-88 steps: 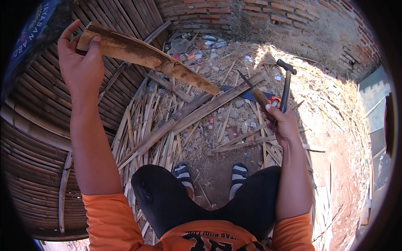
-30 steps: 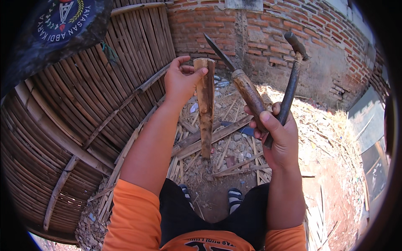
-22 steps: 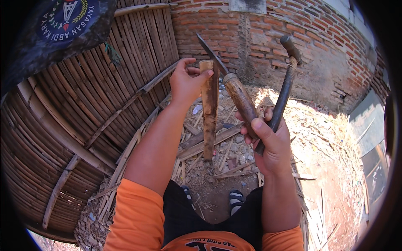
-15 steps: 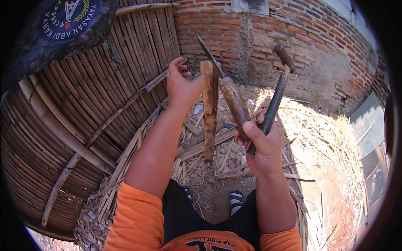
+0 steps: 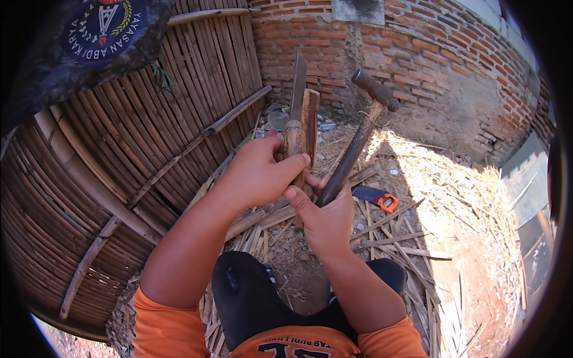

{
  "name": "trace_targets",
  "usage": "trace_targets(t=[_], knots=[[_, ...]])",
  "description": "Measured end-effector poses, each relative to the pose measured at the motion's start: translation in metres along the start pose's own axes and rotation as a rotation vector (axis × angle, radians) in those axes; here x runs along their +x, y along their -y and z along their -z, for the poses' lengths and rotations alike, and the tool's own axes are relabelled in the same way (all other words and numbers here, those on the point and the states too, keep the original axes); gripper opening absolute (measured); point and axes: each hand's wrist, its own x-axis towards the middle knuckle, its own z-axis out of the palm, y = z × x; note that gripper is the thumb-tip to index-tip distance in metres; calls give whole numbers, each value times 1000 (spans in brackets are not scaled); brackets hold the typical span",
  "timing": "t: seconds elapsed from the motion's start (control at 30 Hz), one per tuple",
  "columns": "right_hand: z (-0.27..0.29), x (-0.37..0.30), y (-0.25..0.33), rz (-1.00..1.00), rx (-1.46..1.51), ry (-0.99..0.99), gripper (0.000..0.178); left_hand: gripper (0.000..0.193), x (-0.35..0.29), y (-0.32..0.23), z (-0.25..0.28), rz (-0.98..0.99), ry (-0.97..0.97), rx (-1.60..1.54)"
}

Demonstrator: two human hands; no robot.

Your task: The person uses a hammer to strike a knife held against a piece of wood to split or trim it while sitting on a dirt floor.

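Observation:
My left hand (image 5: pixel 256 176) is closed around the wooden handle of a machete (image 5: pixel 298 86), whose blade points up and away from me. Close beside it, my right hand (image 5: pixel 328 227) grips the dark handle of a hammer (image 5: pixel 353 155). The hammer's metal head is raised to the far right. My right thumb and fingers meet the lower end of the machete handle, which both hands partly hide. Just behind the machete stands a narrow upright wooden post (image 5: pixel 311 116); my hands cover much of its lower part.
A handsaw (image 5: pixel 385 201) with an orange handle lies on the ground among split wood strips (image 5: pixel 412 238). A bamboo wall (image 5: pixel 119 137) runs along the left, with a dark banner (image 5: pixel 113 59) hanging on it. Across the back is a brick wall (image 5: pixel 430 77).
My left hand has come down from beside the post onto the machete handle. The machete has swung left across the post and stands more upright. The hammer moved left, and the handsaw is now visible.

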Motion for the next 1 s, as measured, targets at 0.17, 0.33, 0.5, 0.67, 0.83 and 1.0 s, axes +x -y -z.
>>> trace_targets(t=[0.17,0.33,0.5,0.67,0.83,1.0], knots=[[10,11,-2,88,-13,-125,36,27,-3,21,1,78,-42,-264],[62,53,-3,108,-271,-307,30,32,-16,19,10,89,-114,-133],[85,66,31,53,-168,-353,35,33,-20,26,15,22,-214,-72],[107,97,19,70,-257,-367,30,30,-22,43,21,5,-290,31],[95,117,-21,-56,-201,-115,32,29,-34,42,27,61,-292,-68],[74,119,-72,-212,103,172,37,27,-44,44,35,82,-303,-99]])
